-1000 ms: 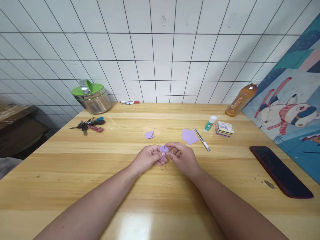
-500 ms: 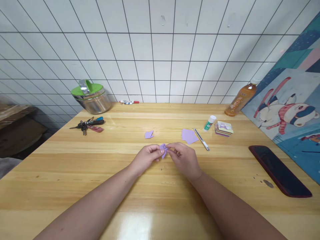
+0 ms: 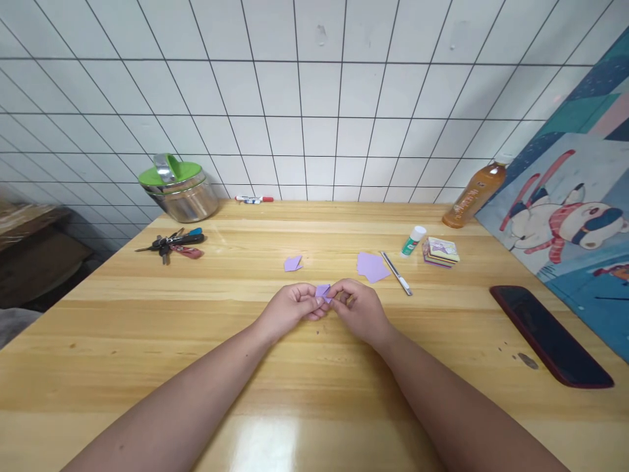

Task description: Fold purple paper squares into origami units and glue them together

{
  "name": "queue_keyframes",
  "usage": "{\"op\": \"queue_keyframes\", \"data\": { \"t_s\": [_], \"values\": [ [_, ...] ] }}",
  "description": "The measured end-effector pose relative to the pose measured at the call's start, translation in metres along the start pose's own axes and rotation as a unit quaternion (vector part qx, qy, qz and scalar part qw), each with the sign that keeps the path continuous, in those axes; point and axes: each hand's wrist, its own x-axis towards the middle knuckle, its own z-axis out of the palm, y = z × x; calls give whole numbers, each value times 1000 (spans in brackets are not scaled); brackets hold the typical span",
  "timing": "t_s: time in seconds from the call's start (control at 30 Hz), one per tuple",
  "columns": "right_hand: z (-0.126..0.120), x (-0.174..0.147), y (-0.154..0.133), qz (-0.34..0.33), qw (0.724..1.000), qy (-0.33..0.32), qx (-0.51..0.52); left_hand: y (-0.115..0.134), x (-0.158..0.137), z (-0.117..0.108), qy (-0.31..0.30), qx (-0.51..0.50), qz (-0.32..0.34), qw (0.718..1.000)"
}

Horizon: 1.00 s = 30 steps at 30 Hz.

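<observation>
A small folded piece of purple paper [image 3: 322, 290] is held between both hands above the middle of the wooden table. My left hand [image 3: 293, 309] pinches its left and lower part, thumb on top. At its right edge, the thumb and index finger of my right hand [image 3: 360, 312] close on the paper. Part of the piece is hidden by the fingers. Just beyond my left hand lies another folded purple paper piece [image 3: 293, 263]. Flat purple paper sheets [image 3: 372, 267] lie beyond my right hand, beside a white and grey utility knife [image 3: 396, 273].
At the right are a glue stick [image 3: 413, 241], a stack of paper pads [image 3: 441, 252], a tea bottle [image 3: 476, 195] and a dark phone-like slab [image 3: 550, 335]. Keys [image 3: 171, 245], a green-lidded steel pot [image 3: 181, 190] and a red-capped marker [image 3: 254, 199] are at the left and back.
The held paper looks more compact; the point that hung below it no longer shows. My left fingers have curled further under it. Both hands stay in nearly the same place.
</observation>
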Motion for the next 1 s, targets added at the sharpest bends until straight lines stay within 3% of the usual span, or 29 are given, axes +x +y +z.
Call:
{"op": "queue_keyframes", "data": {
  "t_s": [0.4,0.5,0.67,1.0],
  "values": [
    [-6,-3,-5,-52,998,-28,8,1,1,-4,-23,-52,-13,998],
    [-4,-4,-10,7,996,-27,87,0,1,-3,-6,-52,-8,999],
    [4,-1,-10,166,964,-52,202,-4,1,4,39,-11,16,999],
    [3,3,-9,228,943,-50,235,-3,1,5,45,15,21,999]
  ]
}}
